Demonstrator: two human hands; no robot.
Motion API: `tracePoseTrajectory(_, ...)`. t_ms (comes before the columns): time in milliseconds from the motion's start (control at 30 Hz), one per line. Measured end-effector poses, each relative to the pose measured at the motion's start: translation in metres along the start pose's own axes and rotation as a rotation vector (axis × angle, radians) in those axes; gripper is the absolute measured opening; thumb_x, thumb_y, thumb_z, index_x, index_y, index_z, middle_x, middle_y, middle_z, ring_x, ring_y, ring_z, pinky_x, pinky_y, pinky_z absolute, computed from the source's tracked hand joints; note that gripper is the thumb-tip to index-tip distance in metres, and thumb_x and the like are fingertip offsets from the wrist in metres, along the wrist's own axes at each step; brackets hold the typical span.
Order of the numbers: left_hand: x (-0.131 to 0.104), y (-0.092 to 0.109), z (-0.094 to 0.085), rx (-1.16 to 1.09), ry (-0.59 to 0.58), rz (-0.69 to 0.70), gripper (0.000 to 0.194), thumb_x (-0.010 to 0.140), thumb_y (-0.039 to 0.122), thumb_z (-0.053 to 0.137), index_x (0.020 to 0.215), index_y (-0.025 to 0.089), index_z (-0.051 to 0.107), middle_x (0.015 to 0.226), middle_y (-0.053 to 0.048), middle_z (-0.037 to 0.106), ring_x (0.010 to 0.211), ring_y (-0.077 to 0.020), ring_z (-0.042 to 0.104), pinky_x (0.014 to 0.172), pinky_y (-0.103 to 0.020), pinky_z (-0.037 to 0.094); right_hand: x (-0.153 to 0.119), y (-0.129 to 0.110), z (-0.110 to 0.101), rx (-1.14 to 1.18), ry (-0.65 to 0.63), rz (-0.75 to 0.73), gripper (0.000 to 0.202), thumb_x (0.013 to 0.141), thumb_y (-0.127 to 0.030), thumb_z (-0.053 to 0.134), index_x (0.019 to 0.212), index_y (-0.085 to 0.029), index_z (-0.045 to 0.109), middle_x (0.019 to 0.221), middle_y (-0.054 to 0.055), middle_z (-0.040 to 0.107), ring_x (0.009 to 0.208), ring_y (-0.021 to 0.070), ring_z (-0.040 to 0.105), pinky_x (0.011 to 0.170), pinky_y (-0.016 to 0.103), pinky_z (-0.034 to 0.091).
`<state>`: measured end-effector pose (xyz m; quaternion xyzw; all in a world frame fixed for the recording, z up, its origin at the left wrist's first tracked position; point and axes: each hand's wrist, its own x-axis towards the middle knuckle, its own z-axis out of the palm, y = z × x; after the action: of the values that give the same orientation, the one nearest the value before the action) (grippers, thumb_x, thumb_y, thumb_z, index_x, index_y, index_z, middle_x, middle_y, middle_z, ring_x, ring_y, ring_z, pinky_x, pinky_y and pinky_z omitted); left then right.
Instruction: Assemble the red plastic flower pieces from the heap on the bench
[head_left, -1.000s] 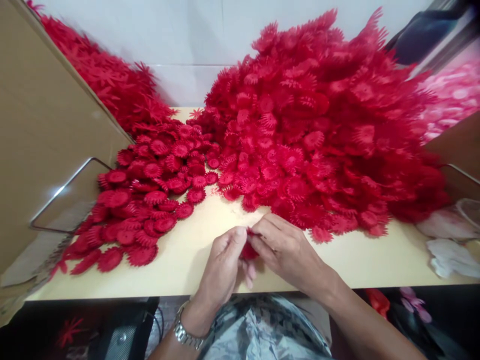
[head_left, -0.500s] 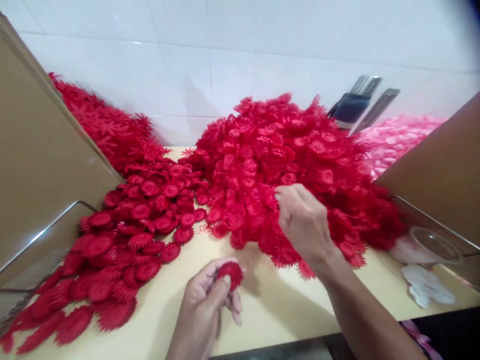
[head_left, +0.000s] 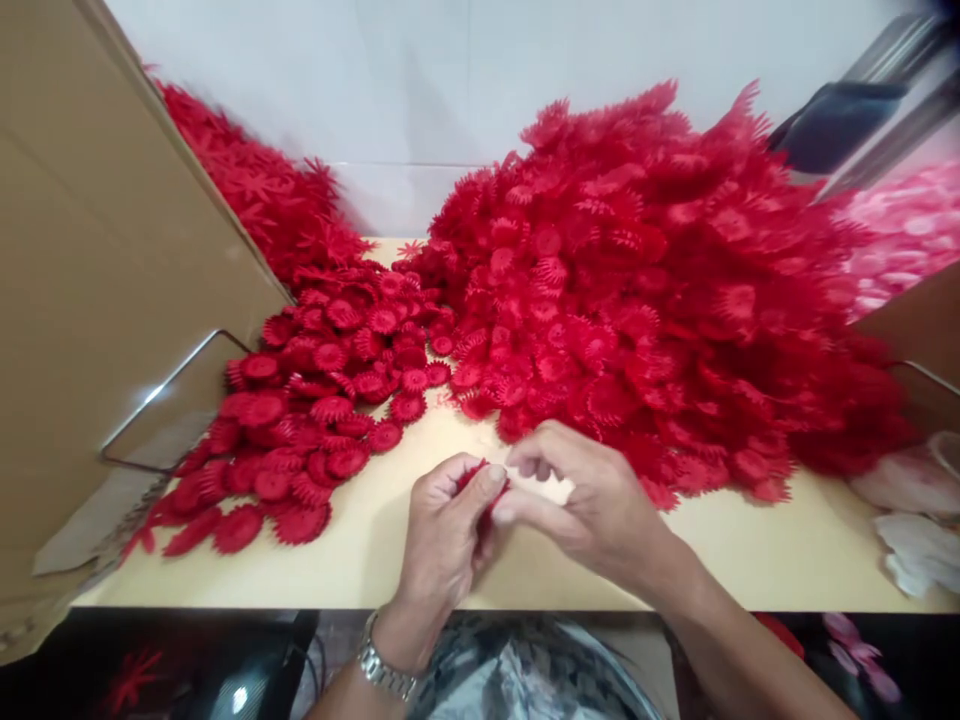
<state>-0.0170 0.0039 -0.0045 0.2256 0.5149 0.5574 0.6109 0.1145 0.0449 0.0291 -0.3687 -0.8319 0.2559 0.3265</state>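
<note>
My left hand (head_left: 442, 535) is closed around a red fringed paper-like disc (head_left: 472, 478), with the thumb pressed over it. Only the disc's upper edge shows between my thumb and fingers. Close against it on the right, my right hand (head_left: 592, 495) has its thumb at the disc's side. The fingers of that hand are bent, with a gap between them and the thumb, and no piece can be made out there. Both hands are above the pale tabletop (head_left: 375, 560), in front of a large heap of red fringed discs (head_left: 585, 330).
Stacked red discs (head_left: 330, 410) spread on the left, with star-shaped red pieces (head_left: 255, 190) behind. Cardboard panels (head_left: 127, 200) flank the work surface. Pink pieces (head_left: 907, 230), a dark-handled tool (head_left: 840, 125) and a crumpled white scrap (head_left: 919, 550) are at the right.
My right hand has come back from the red heap to my left hand. The left hand has turned, so the disc shows less. The camera view has shifted.
</note>
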Motion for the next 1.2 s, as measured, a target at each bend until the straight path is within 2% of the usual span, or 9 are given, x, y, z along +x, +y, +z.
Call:
tracePoseTrajectory(167,-0.002,-0.003,-0.003,0.058,-0.089,0.012,0.033,0.078,0.046,0.057,0.066,0.016,0.053,0.041,0.006,0.047,0.028,-0.0052,0.039,0.024,-0.013,0.026,0.002,0.002,0.015,-0.059,-0.085,-0.005,0.017,0.078,-0.015,0.058,0.069,-0.018,0.043,0.064,-0.003,0.047,0.058,0.0095,0.045,0.053,0.021,0.035)
tracePoseTrajectory(300,-0.002,-0.007,-0.007,0.067,-0.187,0.054,0.022,0.082,0.037,0.055,0.075,0.015,0.055,0.047,0.003,0.055,0.037,-0.0076,0.049,0.035,-0.016,0.04,-0.001,0.009,0.019,-0.167,-0.073,-0.084,0.015,0.086,-0.012,0.045,0.072,-0.018,0.047,0.065,-0.001,0.048,0.06,0.011,0.045,0.056,0.022,0.035)
tracePoseTrajectory(467,-0.003,-0.007,-0.005,0.039,-0.14,0.028,0.012,0.077,0.023,0.058,0.073,0.013,0.057,0.045,0.001,0.057,0.036,-0.0097,0.051,0.038,-0.02,0.045,0.004,0.016,0.023,-0.495,0.181,-0.237,0.022,0.088,-0.013,0.039,0.069,-0.017,0.048,0.061,0.001,0.047,0.058,0.0132,0.044,0.056,0.025,0.035)
tracePoseTrajectory(600,-0.009,-0.004,-0.005,0.008,-0.08,-0.034,0.014,0.071,0.024,0.064,0.069,0.012,0.057,0.051,0.0,0.06,0.034,-0.0092,0.05,0.032,-0.02,0.044,0.036,0.032,-0.013,-0.722,0.484,-0.167,0.021,0.089,-0.016,0.04,0.075,-0.014,0.055,0.064,0.004,0.051,0.058,0.0124,0.045,0.053,0.024,0.034)
tracePoseTrajectory(700,-0.009,-0.001,-0.007,-0.018,-0.066,-0.019,0.018,0.07,0.026,0.066,0.063,0.013,0.056,0.05,0.001,0.059,0.031,-0.0084,0.048,0.028,-0.019,0.041,0.057,0.047,-0.052,-0.893,0.494,-0.006,0.025,0.09,-0.022,0.041,0.082,-0.013,0.063,0.078,0.01,0.06,0.074,0.017,0.052,0.066,0.03,0.04)
tracePoseTrajectory(800,-0.007,-0.001,-0.011,-0.039,-0.072,-0.023,0.024,0.068,0.03,0.067,0.059,0.014,0.053,0.046,0.003,0.057,0.027,-0.0071,0.044,0.024,-0.016,0.036,0.057,0.048,-0.068,-0.918,0.505,-0.023,0.024,0.088,-0.026,0.046,0.094,-0.013,0.065,0.096,0.015,0.063,0.091,0.0228,0.054,0.08,0.038,0.042)
tracePoseTrajectory(900,-0.004,-0.002,-0.012,-0.043,-0.036,-0.019,0.027,0.068,0.034,0.069,0.058,0.015,0.052,0.043,0.004,0.054,0.025,-0.0054,0.041,0.023,-0.013,0.03,0.037,0.03,-0.052,-0.619,0.421,-0.145,0.019,0.087,-0.023,0.048,0.091,-0.015,0.065,0.089,0.01,0.064,0.085,0.0187,0.057,0.075,0.032,0.046)
tracePoseTrajectory(1033,-0.003,-0.002,-0.008,-0.018,0.005,-0.003,0.034,0.067,0.04,0.07,0.057,0.015,0.049,0.038,0.007,0.047,0.023,-0.0044,0.037,0.022,-0.013,0.026,0.01,0.001,-0.009,-0.136,0.016,-0.132,0.009,0.081,-0.026,0.059,0.079,-0.018,0.058,0.072,0.002,0.058,0.067,0.0119,0.055,0.059,0.022,0.044)
tracePoseTrajectory(1200,-0.005,-0.005,-0.007,0.036,-0.108,0.047,0.03,0.079,0.044,0.057,0.068,0.016,0.054,0.044,0.005,0.05,0.031,-0.0064,0.043,0.027,-0.014,0.032,0.001,0.002,0.016,-0.12,-0.109,-0.064,0.01,0.082,-0.017,0.052,0.074,-0.017,0.048,0.066,0.0,0.051,0.062,0.0121,0.049,0.056,0.023,0.039)
